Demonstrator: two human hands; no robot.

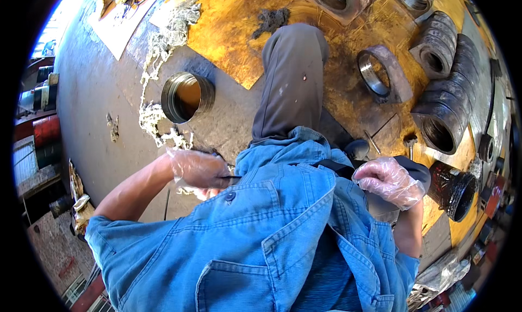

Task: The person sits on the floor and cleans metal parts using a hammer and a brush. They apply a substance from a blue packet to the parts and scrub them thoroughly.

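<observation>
My left hand (197,170), gloved, curled shut on wad of pale fibre (187,189); open steel ring (187,97) lay straight ahead, nearer it. Right hand (389,181) fisted, grip unclear, by black pot (454,188).

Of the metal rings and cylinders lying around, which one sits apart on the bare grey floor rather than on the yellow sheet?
The thin-walled steel ring beside the strip of white rag waste, ahead of the gloved left hand. The dark, heavy cylinders cluster on the yellow sheet.
</observation>
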